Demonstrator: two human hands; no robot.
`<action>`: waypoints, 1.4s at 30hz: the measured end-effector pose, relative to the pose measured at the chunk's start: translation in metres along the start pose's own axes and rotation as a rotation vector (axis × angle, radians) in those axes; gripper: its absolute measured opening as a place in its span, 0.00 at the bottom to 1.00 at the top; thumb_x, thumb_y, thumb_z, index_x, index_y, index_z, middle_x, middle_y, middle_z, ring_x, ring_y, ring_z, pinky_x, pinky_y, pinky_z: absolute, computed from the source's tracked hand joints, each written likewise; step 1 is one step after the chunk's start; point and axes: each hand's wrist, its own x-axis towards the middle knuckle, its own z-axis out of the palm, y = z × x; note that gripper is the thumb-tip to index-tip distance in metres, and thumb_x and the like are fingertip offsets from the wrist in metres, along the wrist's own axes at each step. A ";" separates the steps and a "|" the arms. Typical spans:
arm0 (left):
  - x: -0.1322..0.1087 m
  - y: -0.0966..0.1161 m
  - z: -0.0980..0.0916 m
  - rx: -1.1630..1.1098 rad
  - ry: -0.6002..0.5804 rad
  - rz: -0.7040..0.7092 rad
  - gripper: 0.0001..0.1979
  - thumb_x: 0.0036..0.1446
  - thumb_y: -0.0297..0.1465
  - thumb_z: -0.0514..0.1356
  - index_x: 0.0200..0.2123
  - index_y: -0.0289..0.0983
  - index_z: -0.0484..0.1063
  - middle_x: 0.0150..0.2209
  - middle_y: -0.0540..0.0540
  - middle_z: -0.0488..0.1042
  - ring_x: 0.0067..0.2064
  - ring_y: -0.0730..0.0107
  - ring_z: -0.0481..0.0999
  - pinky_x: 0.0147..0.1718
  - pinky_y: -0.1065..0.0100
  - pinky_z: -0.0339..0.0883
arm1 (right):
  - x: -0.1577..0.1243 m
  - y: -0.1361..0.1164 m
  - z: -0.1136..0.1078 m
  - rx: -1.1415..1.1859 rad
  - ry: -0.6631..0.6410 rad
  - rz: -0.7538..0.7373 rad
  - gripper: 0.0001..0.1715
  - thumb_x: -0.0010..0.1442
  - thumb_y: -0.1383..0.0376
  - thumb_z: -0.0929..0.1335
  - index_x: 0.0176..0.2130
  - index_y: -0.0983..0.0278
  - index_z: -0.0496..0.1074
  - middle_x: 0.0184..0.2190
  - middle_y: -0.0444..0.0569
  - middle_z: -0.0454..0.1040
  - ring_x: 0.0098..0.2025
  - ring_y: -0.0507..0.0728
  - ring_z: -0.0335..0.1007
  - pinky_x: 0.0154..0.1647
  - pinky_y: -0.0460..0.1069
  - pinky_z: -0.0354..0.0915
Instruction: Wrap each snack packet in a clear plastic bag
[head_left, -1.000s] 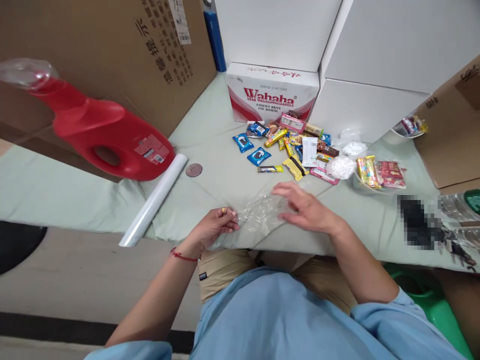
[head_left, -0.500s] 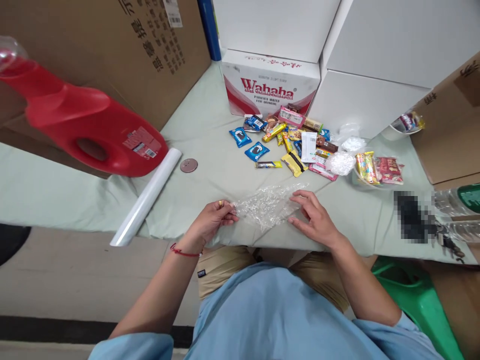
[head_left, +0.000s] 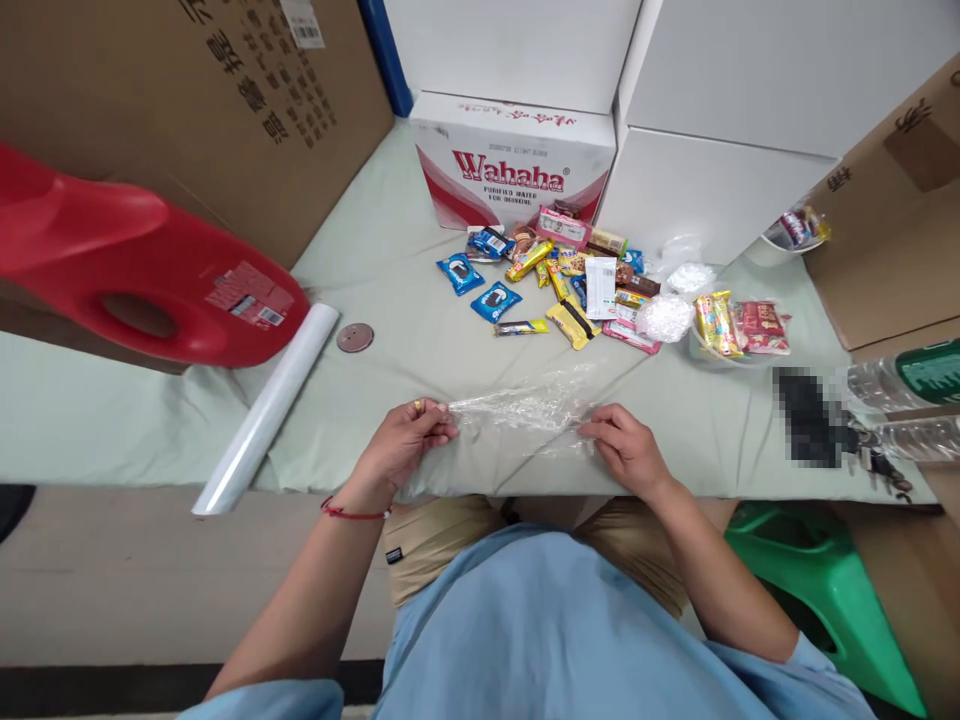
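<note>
A crumpled sheet of clear plastic film point(head_left: 525, 410) stretches between my two hands, just above the cloth near the table's front edge. My left hand point(head_left: 412, 435) pinches its left end between thumb and fingers. At the opposite end, my right hand point(head_left: 626, 445) has its fingertips closed on the film. Beyond the film lies a pile of wrapped snacks point(head_left: 574, 270) in blue, yellow, pink and brown. Balled-up clear plastic point(head_left: 666, 318) rests at the right side of that pile. To the left, a white roll point(head_left: 270, 405) lies slantwise over the table edge.
A red jug point(head_left: 150, 270) stands at the left beside a cardboard box point(head_left: 285, 180). The Wahaba-printed carton point(head_left: 517, 170) stands at the back. On the right are a bowl of snacks point(head_left: 739, 355), keys point(head_left: 877, 465) and plastic bottles point(head_left: 870, 387). A round disc point(head_left: 355, 338) lies near the roll.
My right hand has closed from spread fingers onto the film's right end. The film is drawn out longer and flatter between my hands. The whole view has shifted slightly.
</note>
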 end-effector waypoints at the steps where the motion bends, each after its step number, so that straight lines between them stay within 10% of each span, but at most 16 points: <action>1: 0.001 -0.001 0.000 0.004 0.015 0.005 0.26 0.36 0.47 0.78 0.28 0.36 0.71 0.28 0.49 0.77 0.31 0.73 0.77 0.31 0.72 0.69 | -0.005 0.001 -0.004 0.010 0.015 0.021 0.19 0.69 0.74 0.63 0.49 0.57 0.79 0.42 0.49 0.73 0.40 0.54 0.75 0.39 0.48 0.73; 8: 0.001 -0.013 0.008 0.211 0.149 0.141 0.24 0.40 0.46 0.73 0.35 0.38 0.70 0.29 0.49 0.75 0.31 0.68 0.74 0.29 0.69 0.65 | -0.036 0.006 -0.005 0.038 0.042 0.148 0.20 0.67 0.73 0.63 0.47 0.57 0.81 0.40 0.49 0.73 0.40 0.56 0.75 0.38 0.50 0.73; 13: -0.007 0.005 0.015 0.583 0.181 0.538 0.21 0.46 0.39 0.68 0.44 0.40 0.74 0.50 0.42 0.73 0.51 0.57 0.75 0.47 0.60 0.72 | -0.039 0.008 0.005 0.051 0.025 0.188 0.21 0.68 0.72 0.63 0.44 0.56 0.82 0.40 0.49 0.73 0.39 0.56 0.75 0.37 0.51 0.73; 18: -0.005 0.032 0.031 0.844 -0.111 0.608 0.22 0.55 0.39 0.63 0.53 0.42 0.76 0.38 0.47 0.77 0.38 0.61 0.76 0.40 0.64 0.68 | -0.040 0.009 0.007 0.073 -0.005 0.190 0.21 0.67 0.73 0.63 0.45 0.56 0.82 0.41 0.49 0.74 0.38 0.55 0.75 0.37 0.50 0.73; 24: 0.010 0.042 0.048 1.154 -0.396 0.430 0.08 0.51 0.40 0.69 0.32 0.44 0.79 0.21 0.51 0.72 0.23 0.66 0.65 0.26 0.66 0.48 | -0.039 0.009 0.007 0.102 0.060 0.151 0.20 0.68 0.73 0.62 0.44 0.57 0.82 0.40 0.49 0.73 0.36 0.54 0.73 0.36 0.50 0.71; 33: 0.014 0.020 0.027 0.555 0.067 0.399 0.14 0.53 0.44 0.66 0.28 0.40 0.73 0.23 0.53 0.68 0.27 0.71 0.63 0.28 0.69 0.55 | -0.043 0.008 -0.001 0.087 0.170 0.193 0.20 0.68 0.73 0.63 0.41 0.56 0.83 0.40 0.50 0.72 0.39 0.56 0.71 0.38 0.53 0.70; 42: 0.030 0.012 0.014 0.161 0.215 0.247 0.17 0.47 0.44 0.67 0.30 0.41 0.66 0.23 0.54 0.68 0.24 0.74 0.66 0.23 0.70 0.57 | -0.041 0.013 -0.002 -0.038 0.039 0.217 0.22 0.66 0.74 0.64 0.45 0.54 0.82 0.45 0.51 0.76 0.45 0.60 0.71 0.44 0.57 0.73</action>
